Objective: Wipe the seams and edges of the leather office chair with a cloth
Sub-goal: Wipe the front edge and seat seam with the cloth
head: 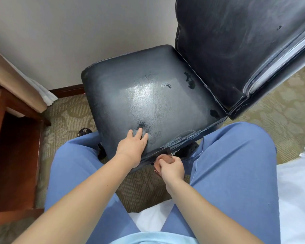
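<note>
One black leather chair (165,95), one brownish cloth (161,162), two hands. The left hand (133,147) lies flat on the seat near its front edge, fingers (139,133) straight and spread, holding nothing. The right hand (172,169) is curled round the cloth, bunched up, right against the seat's front edge seam. The leather looks worn, with scuffed patches and peeled spots. Under the chair is patterned green-beige carpet (280,106), behind it a plain wall (77,32), left of it a wooden desk (11,138), and white bedding (298,199) on its right.
</note>
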